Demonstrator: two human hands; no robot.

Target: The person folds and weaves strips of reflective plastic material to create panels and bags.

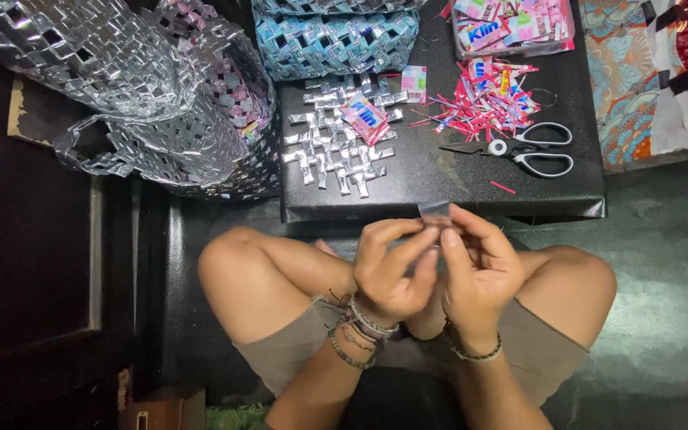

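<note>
Head view shows a small silver foil strip point(434, 210) at the middle of the frame, pinched between the fingertips of both hands just below the near edge of the black bench point(439, 179). Left hand point(392, 267) has its fingers curled, thumb and forefinger closed on the strip's left end; right hand point(479, 267) grips the right end the same way. Both wrists wear beaded bracelets, above crossed bare knees.

On the bench, upper middle, lies a woven mat of folded silver strips point(336, 151) with a pink and blue wrapper point(364, 118) on it. To its right sit scissors point(519, 149) below a heap of cut wrapper scraps point(483, 99). A silver woven bag point(121, 87) fills the upper left.
</note>
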